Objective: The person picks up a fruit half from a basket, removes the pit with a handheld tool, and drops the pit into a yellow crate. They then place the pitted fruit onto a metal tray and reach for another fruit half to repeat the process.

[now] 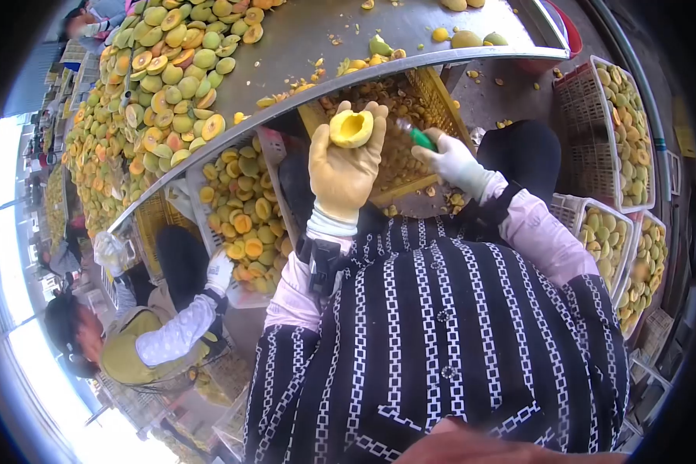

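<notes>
My left hand, in a stained glove, is raised in the middle with its fingers curled around a yellow peach half. The cut side faces me and shows a hollow in its centre with no stone in it. To the right, my gloved right hand grips a small tool with a green handle. The tool's metal tip points left toward the peach half, apart from it, and is too blurred to name its shape. Below both hands, a yellow crate holds brown stones and scraps.
A metal table carries a heap of peach halves on the left. Crates of peaches stand to the right, including a white crate. Another white crate of halves sits left, where a co-worker reaches in.
</notes>
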Demonstrator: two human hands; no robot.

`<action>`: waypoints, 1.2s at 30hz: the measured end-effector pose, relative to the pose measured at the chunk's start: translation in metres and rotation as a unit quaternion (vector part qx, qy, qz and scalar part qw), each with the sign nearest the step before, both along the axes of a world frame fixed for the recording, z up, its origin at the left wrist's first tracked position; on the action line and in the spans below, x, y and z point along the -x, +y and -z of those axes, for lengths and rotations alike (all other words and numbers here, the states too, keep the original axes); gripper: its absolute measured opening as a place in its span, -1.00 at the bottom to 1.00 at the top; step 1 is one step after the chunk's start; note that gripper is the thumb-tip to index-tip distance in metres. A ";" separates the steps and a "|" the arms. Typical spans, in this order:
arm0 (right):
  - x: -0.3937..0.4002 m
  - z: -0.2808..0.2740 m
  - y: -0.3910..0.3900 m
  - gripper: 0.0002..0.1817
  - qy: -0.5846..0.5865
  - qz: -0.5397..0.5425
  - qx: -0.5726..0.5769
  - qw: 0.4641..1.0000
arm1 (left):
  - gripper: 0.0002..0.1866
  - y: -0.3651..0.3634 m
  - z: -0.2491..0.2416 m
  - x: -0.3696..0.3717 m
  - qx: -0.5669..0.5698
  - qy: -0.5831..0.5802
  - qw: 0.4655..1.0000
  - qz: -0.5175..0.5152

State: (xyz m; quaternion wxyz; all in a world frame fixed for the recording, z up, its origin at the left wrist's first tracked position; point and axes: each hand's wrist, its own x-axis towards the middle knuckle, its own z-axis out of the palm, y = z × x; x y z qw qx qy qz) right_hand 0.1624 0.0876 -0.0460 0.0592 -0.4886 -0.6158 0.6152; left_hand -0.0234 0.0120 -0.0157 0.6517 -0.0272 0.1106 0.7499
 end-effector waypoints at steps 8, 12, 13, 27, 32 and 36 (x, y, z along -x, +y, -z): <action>0.019 -0.053 0.000 -0.61 0.271 0.041 0.168 0.947 | -0.51 -0.008 0.000 -0.034 -0.055 0.161 0.985 0.036; 0.014 -0.063 0.013 -0.53 0.224 0.009 0.012 0.975 | -0.46 -0.009 -0.024 -0.012 -0.027 0.262 0.952 0.156; 0.025 -0.062 0.013 -0.49 0.235 -0.028 -0.197 0.951 | -0.46 -0.011 -0.025 -0.007 -0.025 0.264 0.952 0.155; -0.022 -0.048 -0.017 -0.47 0.130 -0.002 -0.138 0.982 | -0.30 -0.027 -0.022 -0.020 -0.028 0.373 0.924 0.076; -0.026 -0.057 -0.020 -0.48 0.113 -0.014 -0.211 0.971 | -0.23 -0.022 -0.022 -0.022 0.012 0.423 0.902 0.080; -0.017 -0.055 -0.024 -0.49 0.169 -0.008 -0.219 0.961 | -0.25 -0.024 -0.022 -0.029 0.019 0.468 0.883 0.025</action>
